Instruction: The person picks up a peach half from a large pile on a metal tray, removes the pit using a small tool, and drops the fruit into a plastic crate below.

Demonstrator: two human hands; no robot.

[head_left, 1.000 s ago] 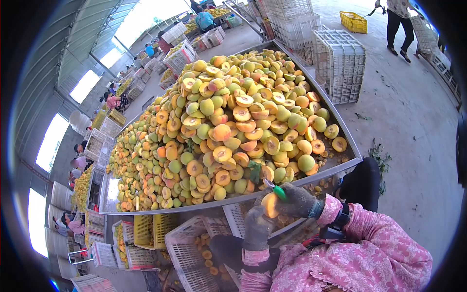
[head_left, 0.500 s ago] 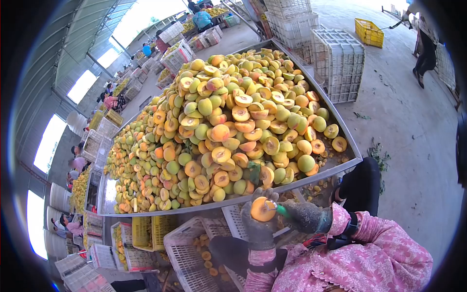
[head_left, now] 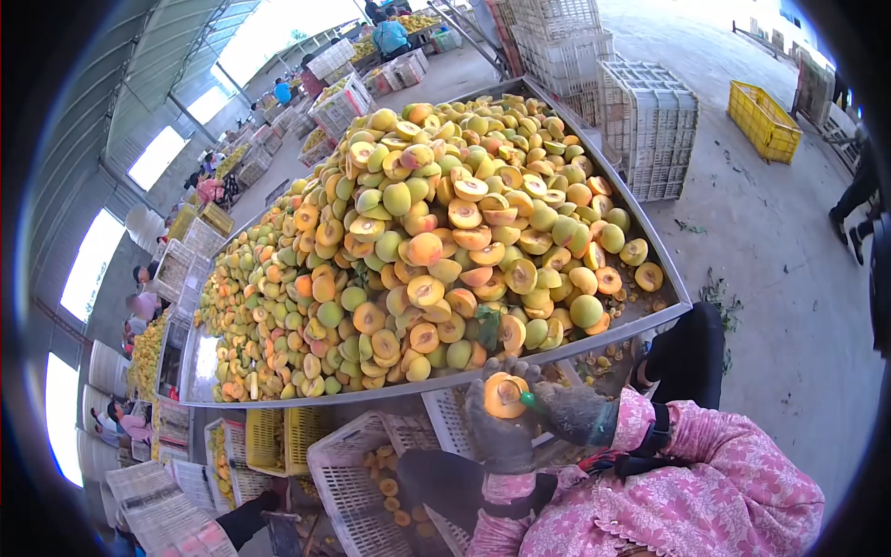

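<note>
My left hand (head_left: 502, 444), in a dirty grey glove, cups a peach half (head_left: 504, 396) with its cut orange face up, near the front edge of the metal table. My right hand (head_left: 577, 414), gloved too, is closed round a small tool with a green handle (head_left: 528, 399). The tool's green end is at the right rim of the peach half; its working tip cannot be made out. Just beyond both hands rises a big heap of halved peaches (head_left: 422, 246), green, yellow and orange.
A metal-rimmed table (head_left: 445, 382) bears the heap. Below it, a white crate (head_left: 348, 483) holds some peach halves beside a yellow crate (head_left: 295, 436). Stacked white crates (head_left: 650, 130) stand behind at right. A yellow crate (head_left: 764, 121) lies on the floor near a walking person's legs (head_left: 858, 190).
The peach half has turned more face-up, and the tool's metal part, seen before at its edge, no longer shows. At right, the yellow crate and the walking person have moved rightward.
</note>
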